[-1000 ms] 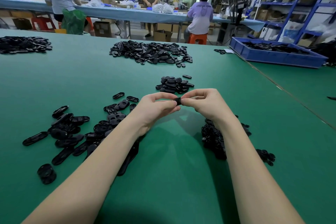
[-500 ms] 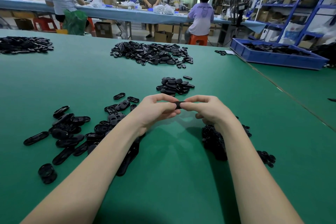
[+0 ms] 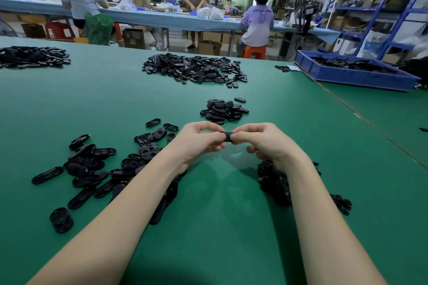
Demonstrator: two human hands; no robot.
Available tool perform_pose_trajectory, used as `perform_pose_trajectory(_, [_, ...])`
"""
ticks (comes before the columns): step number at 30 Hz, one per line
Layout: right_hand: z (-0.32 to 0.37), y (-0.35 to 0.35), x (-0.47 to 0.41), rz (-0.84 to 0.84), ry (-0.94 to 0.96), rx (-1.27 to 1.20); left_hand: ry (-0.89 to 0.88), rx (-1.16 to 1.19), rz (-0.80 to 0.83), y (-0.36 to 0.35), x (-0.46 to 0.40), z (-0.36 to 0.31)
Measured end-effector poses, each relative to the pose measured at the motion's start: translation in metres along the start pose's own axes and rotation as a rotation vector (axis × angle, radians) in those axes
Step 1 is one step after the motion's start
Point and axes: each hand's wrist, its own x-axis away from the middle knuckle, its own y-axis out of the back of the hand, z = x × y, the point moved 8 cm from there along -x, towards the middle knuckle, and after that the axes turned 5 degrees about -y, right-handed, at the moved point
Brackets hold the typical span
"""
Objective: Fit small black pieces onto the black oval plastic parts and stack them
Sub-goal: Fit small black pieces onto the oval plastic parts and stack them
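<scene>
both hands, left hand [image 3: 199, 140] and right hand [image 3: 264, 142], pinch one black oval part [image 3: 226, 136] between fingertips above the green table [image 3: 115, 99], likely to press a small piece in, loose parts [image 3: 92, 166] lying close by.

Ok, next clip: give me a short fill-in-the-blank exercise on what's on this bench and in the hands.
1. The left hand and right hand pinch one black part between them, raised above the ____ table.
2. The far-right tray holding black parts is ____ in colour.
3. The small stacked pile lies just ____ the hands, farther from the camera.
4. The loose oval parts lie on the person's ____ side.

Missing words: green; blue; beyond; left
</scene>
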Motion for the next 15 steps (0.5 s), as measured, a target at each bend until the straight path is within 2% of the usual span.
perform_pose_trajectory(6, [0.0016, 0.0030, -0.0001, -0.048, 0.011, -0.004, 0.013, 0.095, 0.015, -0.0013, -0.0004, -0.0045])
perform_pose_trajectory(15, [-0.0027, -0.0002, -0.0036, 0.015, -0.002, -0.072, 0.043, 0.174, 0.018, -0.0022, -0.0009, -0.0036])
